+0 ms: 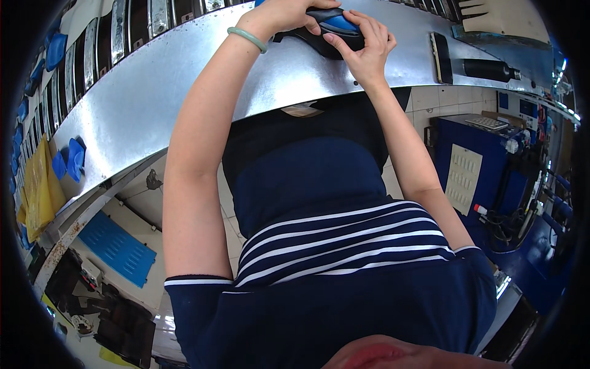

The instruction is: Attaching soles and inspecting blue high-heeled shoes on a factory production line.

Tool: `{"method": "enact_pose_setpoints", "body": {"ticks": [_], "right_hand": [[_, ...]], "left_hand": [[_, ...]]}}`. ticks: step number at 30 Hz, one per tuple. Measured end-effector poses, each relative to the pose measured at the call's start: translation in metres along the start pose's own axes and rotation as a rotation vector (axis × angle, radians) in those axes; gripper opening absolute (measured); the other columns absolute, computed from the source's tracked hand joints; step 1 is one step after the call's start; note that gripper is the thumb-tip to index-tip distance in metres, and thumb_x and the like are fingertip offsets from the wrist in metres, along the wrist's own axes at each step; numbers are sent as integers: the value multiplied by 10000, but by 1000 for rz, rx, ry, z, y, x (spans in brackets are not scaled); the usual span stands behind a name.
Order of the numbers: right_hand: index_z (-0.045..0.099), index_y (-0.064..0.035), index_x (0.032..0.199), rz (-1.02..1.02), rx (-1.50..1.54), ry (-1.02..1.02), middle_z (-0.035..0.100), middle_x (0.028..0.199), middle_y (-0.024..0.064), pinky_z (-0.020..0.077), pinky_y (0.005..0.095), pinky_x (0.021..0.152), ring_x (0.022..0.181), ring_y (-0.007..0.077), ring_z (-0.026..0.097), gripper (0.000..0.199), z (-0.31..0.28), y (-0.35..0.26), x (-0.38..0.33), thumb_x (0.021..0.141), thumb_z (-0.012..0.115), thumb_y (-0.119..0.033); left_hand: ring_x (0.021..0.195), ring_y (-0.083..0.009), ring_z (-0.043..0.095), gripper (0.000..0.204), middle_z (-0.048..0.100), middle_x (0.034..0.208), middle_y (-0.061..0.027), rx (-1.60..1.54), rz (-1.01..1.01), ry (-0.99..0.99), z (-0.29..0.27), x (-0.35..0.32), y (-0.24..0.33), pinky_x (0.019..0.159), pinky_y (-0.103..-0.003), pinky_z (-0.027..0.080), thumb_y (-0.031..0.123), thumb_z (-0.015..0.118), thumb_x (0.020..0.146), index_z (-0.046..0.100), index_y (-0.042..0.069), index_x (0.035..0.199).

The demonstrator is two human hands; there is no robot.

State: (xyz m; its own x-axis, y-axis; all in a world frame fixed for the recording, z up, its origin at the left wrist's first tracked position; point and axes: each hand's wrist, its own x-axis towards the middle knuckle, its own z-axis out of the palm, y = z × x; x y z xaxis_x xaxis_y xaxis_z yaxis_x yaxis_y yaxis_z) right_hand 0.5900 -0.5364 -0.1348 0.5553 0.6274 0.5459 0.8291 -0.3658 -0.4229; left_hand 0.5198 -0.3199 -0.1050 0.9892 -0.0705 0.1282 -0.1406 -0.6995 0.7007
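At the top of the head view, both hands are on a rounded black-and-blue piece (338, 26), shaped somewhat like a shoe upper; its exact kind is unclear. My left hand (287, 15), below a pale green bangle (247, 39), grips it from the left with the thumb on its near side. On the right, my right hand (369, 49) pinches its edge between thumb and fingers. Black material hangs below the blue part, close to the metal bench (276, 86). The far side of the piece is partly hidden by my fingers.
Right of my hands lie a long-handled-looking black brush (441, 58) and a black bottle (487, 69). A slatted conveyor (92, 52) runs along the far left. Blue pieces (75, 160) and a yellow plastic sheet (40, 190) are at left. A blue machine (464, 138) stands at right.
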Motion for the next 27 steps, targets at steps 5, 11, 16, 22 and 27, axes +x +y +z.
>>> {"method": "enact_pose_setpoints", "body": {"ticks": [5, 11, 16, 22, 27], "right_hand": [[705, -162, 1090, 5, -23, 4, 647, 1192, -8, 224, 438, 997, 1127, 187, 522, 536, 1, -4, 0, 703, 803, -520], [703, -159, 1090, 17, -24, -11, 645, 1188, -11, 224, 437, 997, 1117, 185, 523, 537, 0, -6, 3, 693, 814, -504], [705, -157, 1084, 20, -22, -1, 646, 1181, -14, 225, 435, 993, 1111, 182, 524, 525, 0, -6, 2, 696, 815, -493], [704, -157, 1081, 1, -41, 22, 645, 1169, -9, 231, 433, 979, 1100, 180, 528, 510, 4, -3, 1, 703, 810, -484], [701, -155, 1086, -23, -54, 51, 640, 1165, -7, 232, 436, 969, 1091, 177, 528, 517, 7, 0, 0, 707, 803, -491]], "left_hand": [[1191, -322, 588, 697, 611, 1296, -165, -42, 17, 38, 2, -2, 0, 1005, -349, 465, 80, 824, 598, 626, 55, 1265], [1243, -279, 556, 715, 597, 1328, -112, -5, -45, 17, 6, -1, 0, 1042, -357, 445, 88, 821, 606, 617, 109, 1291], [1297, -220, 519, 671, 582, 1368, 4, 120, -39, 58, 16, -2, -5, 1110, -379, 410, 101, 790, 676, 618, 209, 1315], [1297, -216, 518, 645, 583, 1368, 3, 154, -31, 47, 16, -2, -3, 1106, -372, 414, 113, 768, 709, 607, 207, 1327], [1296, -215, 518, 636, 580, 1373, 4, 140, -62, 32, 17, -3, -4, 1101, -374, 419, 116, 760, 718, 605, 203, 1330]]}}
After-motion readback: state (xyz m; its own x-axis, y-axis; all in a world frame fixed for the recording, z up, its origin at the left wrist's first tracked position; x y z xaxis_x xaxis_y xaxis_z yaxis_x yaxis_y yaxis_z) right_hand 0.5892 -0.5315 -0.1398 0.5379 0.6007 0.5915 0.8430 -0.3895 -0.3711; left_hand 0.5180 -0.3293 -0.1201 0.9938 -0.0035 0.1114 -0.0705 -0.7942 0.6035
